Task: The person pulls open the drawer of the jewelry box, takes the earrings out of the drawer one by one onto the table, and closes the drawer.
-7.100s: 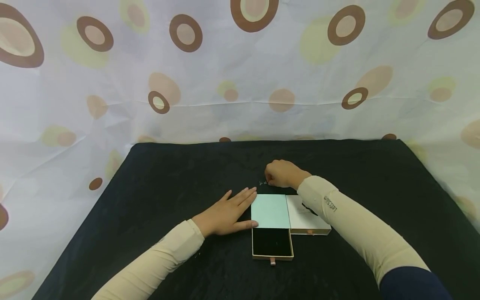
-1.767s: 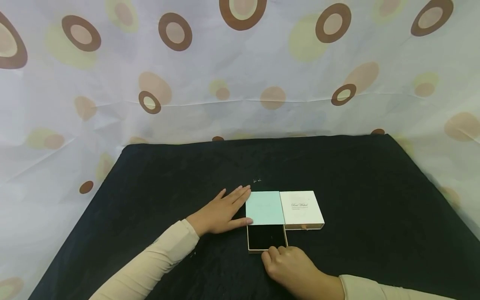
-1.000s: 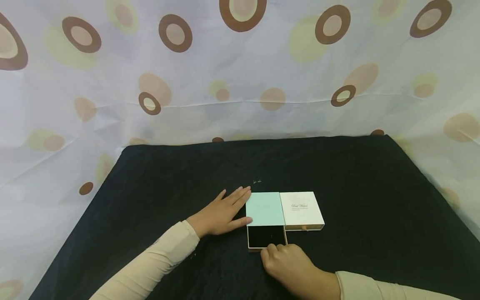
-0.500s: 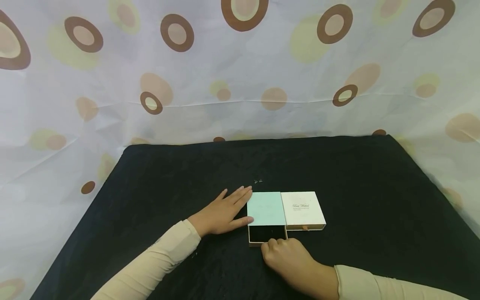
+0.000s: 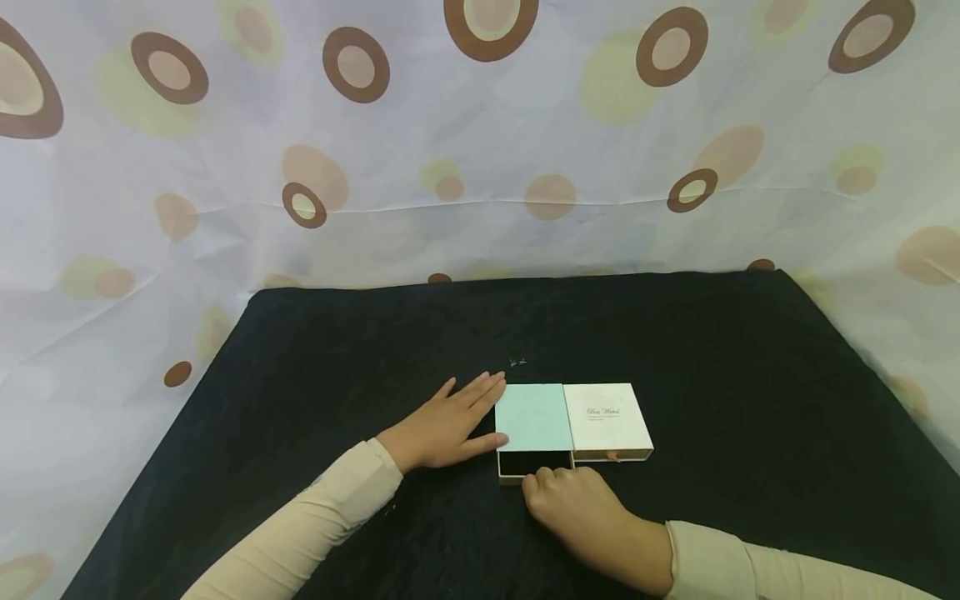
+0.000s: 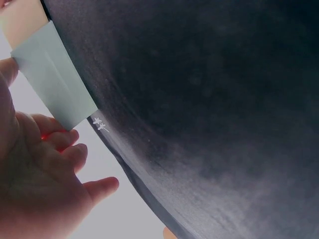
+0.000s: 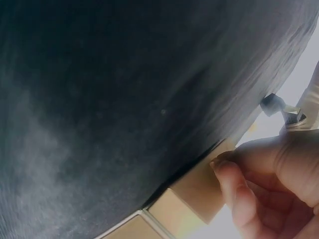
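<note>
A mint-green drawer box (image 5: pixel 533 417) lies on the black cloth, its dark-lined drawer (image 5: pixel 512 480) partly out toward the person. My left hand (image 5: pixel 450 427) rests along the box's left side, fingers spread and straight, thumb tip on the near corner. At the drawer's front my right hand (image 5: pixel 577 517) has curled fingers. In the right wrist view the thumb and index finger (image 7: pixel 229 181) meet at the front panel (image 7: pixel 197 186), where the pull tab is hidden. Two tiny silvery star-like pieces (image 5: pixel 517 362) with thin stems lie just beyond the box.
A white box (image 5: pixel 607 417) with "Best Wishes"-like lettering and a small front tab stands against the mint box's right side. Black cloth (image 5: pixel 360 342) covers the table. Behind it hangs a white curtain (image 5: pixel 480 242) with coloured ovals.
My right hand came from beside the silvery pieces to the drawer's front. Over the last second it has moved forward and the drawer has slid further in. My left hand has stayed in place.
</note>
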The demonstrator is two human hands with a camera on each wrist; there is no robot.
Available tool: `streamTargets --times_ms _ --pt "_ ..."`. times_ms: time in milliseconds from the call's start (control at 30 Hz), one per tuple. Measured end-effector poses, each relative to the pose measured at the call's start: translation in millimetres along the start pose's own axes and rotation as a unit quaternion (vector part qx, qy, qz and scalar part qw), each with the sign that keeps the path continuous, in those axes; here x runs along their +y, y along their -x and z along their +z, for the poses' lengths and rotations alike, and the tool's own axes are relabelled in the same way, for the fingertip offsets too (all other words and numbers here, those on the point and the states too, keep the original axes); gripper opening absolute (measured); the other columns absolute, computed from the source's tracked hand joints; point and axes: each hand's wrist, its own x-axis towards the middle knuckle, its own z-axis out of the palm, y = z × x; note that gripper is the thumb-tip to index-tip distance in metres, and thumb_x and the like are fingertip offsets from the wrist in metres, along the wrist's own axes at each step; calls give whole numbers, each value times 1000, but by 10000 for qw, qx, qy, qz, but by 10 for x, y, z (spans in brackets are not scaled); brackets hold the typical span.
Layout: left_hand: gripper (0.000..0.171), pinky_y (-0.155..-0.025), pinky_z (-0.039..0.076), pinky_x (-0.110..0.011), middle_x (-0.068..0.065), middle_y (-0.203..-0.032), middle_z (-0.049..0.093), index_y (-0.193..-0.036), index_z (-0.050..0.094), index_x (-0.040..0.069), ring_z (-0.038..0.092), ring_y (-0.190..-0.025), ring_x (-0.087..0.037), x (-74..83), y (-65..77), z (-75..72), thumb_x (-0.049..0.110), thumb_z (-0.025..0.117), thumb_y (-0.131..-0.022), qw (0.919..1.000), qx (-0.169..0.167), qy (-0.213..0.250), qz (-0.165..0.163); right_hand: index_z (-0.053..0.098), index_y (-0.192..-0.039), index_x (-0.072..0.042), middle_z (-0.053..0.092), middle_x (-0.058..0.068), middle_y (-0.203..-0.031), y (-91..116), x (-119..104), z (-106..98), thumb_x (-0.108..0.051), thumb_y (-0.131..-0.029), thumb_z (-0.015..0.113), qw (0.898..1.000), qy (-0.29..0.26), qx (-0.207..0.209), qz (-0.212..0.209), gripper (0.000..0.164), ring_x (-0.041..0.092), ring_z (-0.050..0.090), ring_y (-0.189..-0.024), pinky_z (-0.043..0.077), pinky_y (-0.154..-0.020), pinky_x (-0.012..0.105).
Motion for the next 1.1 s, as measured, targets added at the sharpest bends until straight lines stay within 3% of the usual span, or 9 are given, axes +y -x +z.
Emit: streamTargets --times_ms 400,667,1100 --pt "77 -115 15 -55 0 -162 9 -155 15 12 10 -148 -17 9 -2 -12 59 36 -98 10000 -21 7 -2 52 -61 -11 43 -1 -51 -60 62 53 -6 -74 77 9997 189 105 119 28 7 41 -41 27 -34 24" --pt "77 -115 15 -54 0 -162 10 -155 15 11 10 -147 -16 12 3 -17 58 37 -98 10000 -29 31 -8 59 -64 -9 52 1 -54 -106 110 90 -4 -73 78 9997 202 75 98 21 11 53 -48 36 -37 26" --pt "78 -115 15 -54 2 -162 8 -155 14 12 9 -147 -15 -11 0 -1 60 36 -97 10000 -45 14 -55 60 -64 -8 49 2 -52 -132 137 114 -2 -72 78 9996 106 64 263 20 10 52 -45 34 -34 26"
